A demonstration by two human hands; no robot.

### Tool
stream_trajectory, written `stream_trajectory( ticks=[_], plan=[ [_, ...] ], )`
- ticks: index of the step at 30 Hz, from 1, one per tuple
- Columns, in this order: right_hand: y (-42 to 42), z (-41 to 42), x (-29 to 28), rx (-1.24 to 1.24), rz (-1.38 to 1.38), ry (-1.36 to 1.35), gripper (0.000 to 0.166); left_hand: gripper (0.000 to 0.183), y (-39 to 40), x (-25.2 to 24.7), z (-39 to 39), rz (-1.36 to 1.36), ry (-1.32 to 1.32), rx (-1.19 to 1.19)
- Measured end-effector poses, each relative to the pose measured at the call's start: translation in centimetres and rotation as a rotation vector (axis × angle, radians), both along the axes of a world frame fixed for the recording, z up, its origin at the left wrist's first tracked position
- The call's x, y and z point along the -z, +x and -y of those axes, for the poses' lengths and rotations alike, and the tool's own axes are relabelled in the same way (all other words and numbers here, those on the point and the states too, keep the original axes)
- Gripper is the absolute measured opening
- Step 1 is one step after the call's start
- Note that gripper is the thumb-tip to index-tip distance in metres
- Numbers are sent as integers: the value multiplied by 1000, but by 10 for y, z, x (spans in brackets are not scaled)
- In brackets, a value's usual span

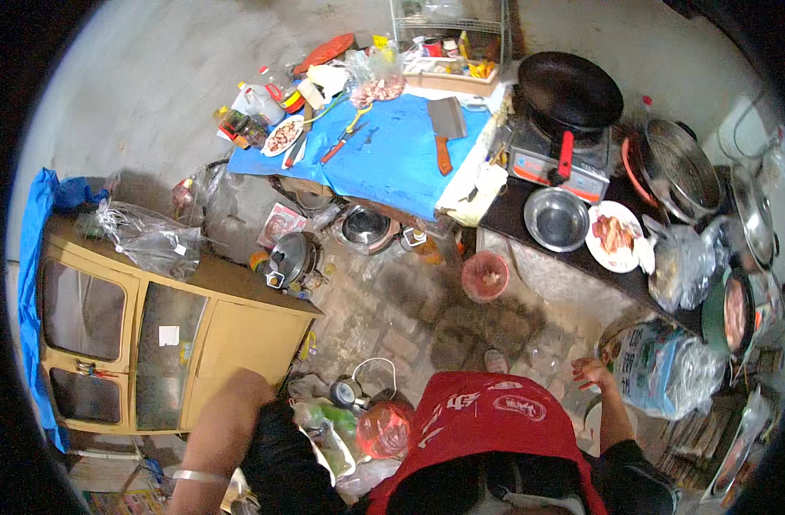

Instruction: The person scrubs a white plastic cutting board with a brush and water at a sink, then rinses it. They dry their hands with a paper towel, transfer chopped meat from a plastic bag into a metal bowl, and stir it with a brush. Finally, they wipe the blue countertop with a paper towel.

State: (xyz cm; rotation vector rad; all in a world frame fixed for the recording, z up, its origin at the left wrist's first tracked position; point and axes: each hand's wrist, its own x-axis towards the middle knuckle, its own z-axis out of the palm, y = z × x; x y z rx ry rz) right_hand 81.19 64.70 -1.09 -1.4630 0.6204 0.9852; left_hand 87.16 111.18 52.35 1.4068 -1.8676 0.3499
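Note:
My right hand (592, 374) is low on the right with its fingers apart and nothing visible in it. Nearest to it is a large clear plastic bag with printed packaging (666, 370) on the floor. My left forearm (222, 418) bends back toward the bottom edge and wears a pale bracelet (201, 477); the left hand is out of view. Ahead is a table with a blue cover (392, 148). A cleaver (447, 122) with a wooden handle lies on it, alongside scissors (344, 143) and an oval plate of chopped food (283, 136).
A yellow cabinet (238, 360) flanks the left. On the right counter are a black wok (569, 90), a steel bowl (555, 219) and a white plate of meat (614, 236). A pink bucket (485, 277) stands on the floor. A red cap (495, 418) covers the lower middle.

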Motion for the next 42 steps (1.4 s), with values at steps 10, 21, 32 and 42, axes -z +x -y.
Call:
stream_trajectory(
  ticks=[10, 21, 32, 42],
  plan=[
    [-24, 91, 134, 43, 273, 79, 33, 37, 146, 144, -187, -498, 386, -1806],
    [63, -183, -17, -521, 33, -604, 43, 28, 310, 293, -293, -666, 351, -1593],
    [192, -279, -110, -315, 262, -897, 43, 30, 396, 343, -298, -794, 298, -1401],
    [374, -375, -209, -314, 421, -440, 37, 28, 443, 354, -300, -836, 208, -1508]
  ],
)
